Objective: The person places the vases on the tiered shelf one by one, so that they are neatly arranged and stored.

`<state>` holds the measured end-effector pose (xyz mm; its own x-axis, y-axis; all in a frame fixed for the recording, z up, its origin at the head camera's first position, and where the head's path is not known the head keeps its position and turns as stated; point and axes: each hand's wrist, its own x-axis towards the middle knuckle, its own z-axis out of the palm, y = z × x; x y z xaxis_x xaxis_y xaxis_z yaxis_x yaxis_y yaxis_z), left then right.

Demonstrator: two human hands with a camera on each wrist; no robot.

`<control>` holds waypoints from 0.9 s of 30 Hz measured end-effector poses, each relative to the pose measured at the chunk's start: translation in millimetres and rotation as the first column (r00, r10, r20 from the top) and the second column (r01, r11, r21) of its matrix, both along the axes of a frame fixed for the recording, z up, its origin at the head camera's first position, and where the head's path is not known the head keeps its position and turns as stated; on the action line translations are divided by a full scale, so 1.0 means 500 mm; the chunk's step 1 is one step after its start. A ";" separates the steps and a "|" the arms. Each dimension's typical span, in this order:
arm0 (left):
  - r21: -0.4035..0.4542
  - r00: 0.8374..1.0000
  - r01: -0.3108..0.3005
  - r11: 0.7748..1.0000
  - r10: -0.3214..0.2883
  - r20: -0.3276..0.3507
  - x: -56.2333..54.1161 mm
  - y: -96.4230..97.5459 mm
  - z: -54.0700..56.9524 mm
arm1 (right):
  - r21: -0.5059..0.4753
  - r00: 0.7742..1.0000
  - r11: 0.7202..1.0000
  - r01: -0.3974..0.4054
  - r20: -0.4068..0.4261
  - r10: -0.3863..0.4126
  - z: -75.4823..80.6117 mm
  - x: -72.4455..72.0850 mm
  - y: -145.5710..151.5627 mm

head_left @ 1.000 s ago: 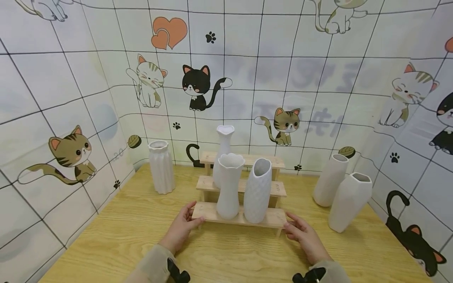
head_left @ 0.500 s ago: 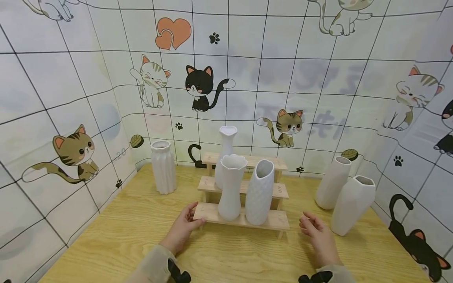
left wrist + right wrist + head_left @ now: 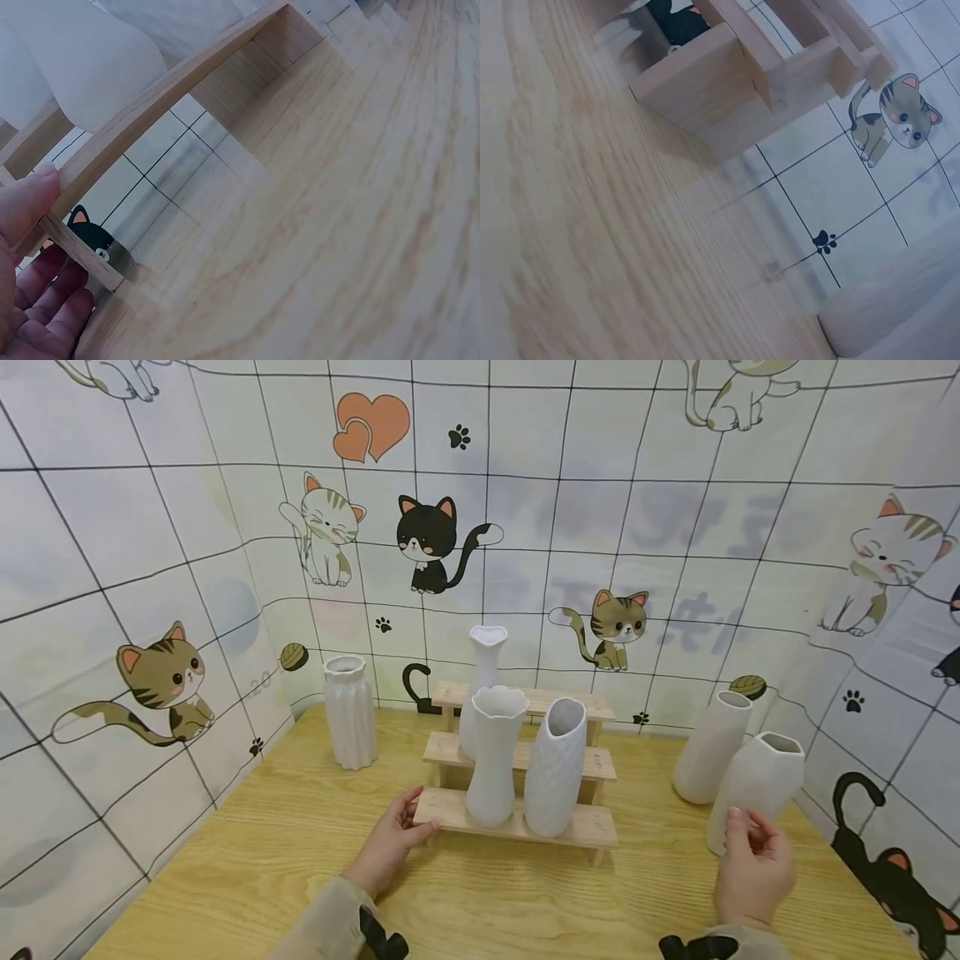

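The left hand (image 3: 386, 845) pinches the tiered wooden stand (image 3: 444, 812) at near left, while the loosely curled right hand (image 3: 753, 872) could topple the faceted vase (image 3: 757, 778) by bumping it.

Bright head view; duller, softer wrist views

A pale yellow wood-grain tabletop (image 3: 540, 902) extends beneath the left hand (image 3: 386, 843) and the right hand (image 3: 753, 868). A white wall covering with black grid lines (image 3: 517, 427) stands beyond both hands and to either side. Its print shows a brown striped cartoon cat (image 3: 168, 670) left of the left hand; a black-and-white cartoon cat (image 3: 427, 535) and an orange double heart (image 3: 382, 427) above that hand; and an inverted black cartoon cat (image 3: 862, 856) right of the right hand.
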<state>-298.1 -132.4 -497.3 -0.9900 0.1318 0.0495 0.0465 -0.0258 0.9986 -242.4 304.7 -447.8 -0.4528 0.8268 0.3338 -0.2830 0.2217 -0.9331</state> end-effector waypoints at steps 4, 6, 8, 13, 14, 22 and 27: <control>0.005 1.000 0.004 1.000 -0.004 0.002 0.000 0.000 0.002 | -0.009 0.994 0.997 0.076 0.081 -0.075 0.003 0.003 0.011; 0.006 1.000 0.009 1.000 -0.009 0.003 -0.001 0.000 0.001 | -0.023 0.990 0.996 0.087 0.117 -0.084 0.006 0.004 0.016; 0.007 1.000 0.015 1.000 -0.015 0.003 -0.002 0.000 0.000 | -0.025 0.984 0.995 0.097 0.150 -0.092 0.009 0.004 0.023; 0.009 1.000 0.021 1.000 -0.021 0.004 -0.002 -0.002 -0.003 | -0.028 0.968 0.998 0.061 0.247 -0.052 0.011 -0.002 0.043; 0.010 1.000 0.021 1.000 -0.021 0.003 -0.003 -0.002 -0.004 | -0.040 0.963 0.999 0.035 0.270 -0.023 0.011 -0.004 0.047; -0.009 1.000 0.017 1.000 -0.017 -0.005 -0.005 -0.004 -0.008 | -0.208 0.906 0.962 -0.177 0.348 0.242 0.029 -0.037 0.084; -0.009 1.000 0.021 1.000 -0.021 -0.005 -0.004 -0.003 -0.008 | -0.246 0.885 0.941 -0.235 0.346 0.311 0.044 -0.044 0.100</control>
